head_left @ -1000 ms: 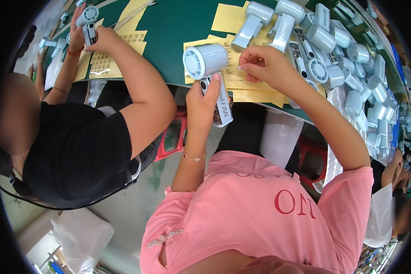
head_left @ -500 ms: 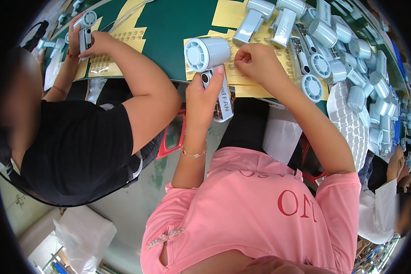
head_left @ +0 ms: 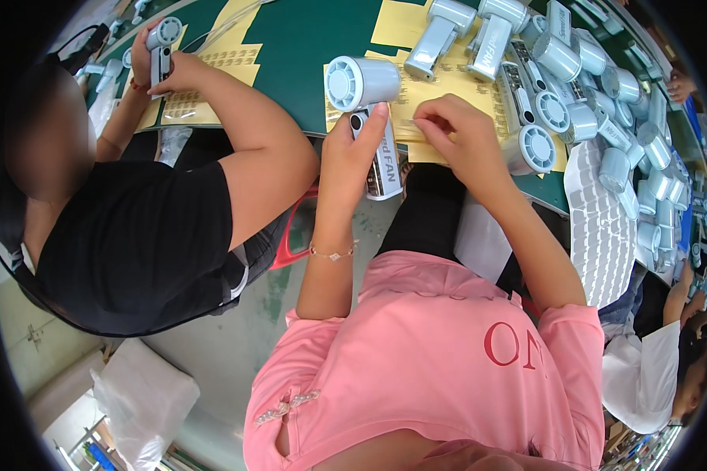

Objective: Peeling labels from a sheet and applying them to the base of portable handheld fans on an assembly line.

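My L hand (head_left: 347, 157) still grips fan (head_left: 373, 85) by handle; my R hand (head_left: 465, 140), fingertips pinched (contents unclear), is now nearer me, rt. of fan: work on it likely ongoing.

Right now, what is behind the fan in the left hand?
Behind the fan in the left hand, yellow sheets show around its head, with the green tabletop beyond. Whatever the fan and hand directly cover cannot be seen.

Desk (head_left: 294, 74): bright, even light; right edge bowed by fisheye, corners black
Handheld fans (head_left: 375, 82): pale highlights, softer toward far right
Co-worker's head (head_left: 51, 133): heavily blurred
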`<state>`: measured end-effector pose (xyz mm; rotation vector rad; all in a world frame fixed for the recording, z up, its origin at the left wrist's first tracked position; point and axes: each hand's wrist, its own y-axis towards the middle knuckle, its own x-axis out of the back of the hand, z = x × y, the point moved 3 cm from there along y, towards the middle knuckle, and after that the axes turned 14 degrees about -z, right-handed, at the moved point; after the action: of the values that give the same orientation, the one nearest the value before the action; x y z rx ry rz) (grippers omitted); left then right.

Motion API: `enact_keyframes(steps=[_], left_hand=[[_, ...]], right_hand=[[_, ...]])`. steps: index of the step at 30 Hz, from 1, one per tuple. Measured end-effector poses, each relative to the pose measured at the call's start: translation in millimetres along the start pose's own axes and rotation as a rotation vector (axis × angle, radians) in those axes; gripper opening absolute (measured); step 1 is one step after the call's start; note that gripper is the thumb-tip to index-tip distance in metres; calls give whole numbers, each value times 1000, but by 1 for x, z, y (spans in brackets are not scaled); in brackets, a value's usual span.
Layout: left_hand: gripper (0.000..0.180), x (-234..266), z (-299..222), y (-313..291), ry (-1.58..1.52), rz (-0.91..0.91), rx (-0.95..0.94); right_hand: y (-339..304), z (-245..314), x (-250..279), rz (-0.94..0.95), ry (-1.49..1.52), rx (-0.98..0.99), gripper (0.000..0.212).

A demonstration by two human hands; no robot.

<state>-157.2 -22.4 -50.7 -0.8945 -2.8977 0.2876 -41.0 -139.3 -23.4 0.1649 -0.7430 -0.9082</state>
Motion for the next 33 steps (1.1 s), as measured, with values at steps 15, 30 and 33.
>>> enact_keyframes(steps=[15,30,33], left_hand=[[78,-30,-25,-26,-526,266,205],[59,-25,8,-45,-954,510,366],[55,-29,2,-40,-782,463,321]], right_hand=[[-40,63,53,249,709,-546,10],[-72,44,79,290,1058,-551,5],[-73,46,79,273,987,-555,6]])
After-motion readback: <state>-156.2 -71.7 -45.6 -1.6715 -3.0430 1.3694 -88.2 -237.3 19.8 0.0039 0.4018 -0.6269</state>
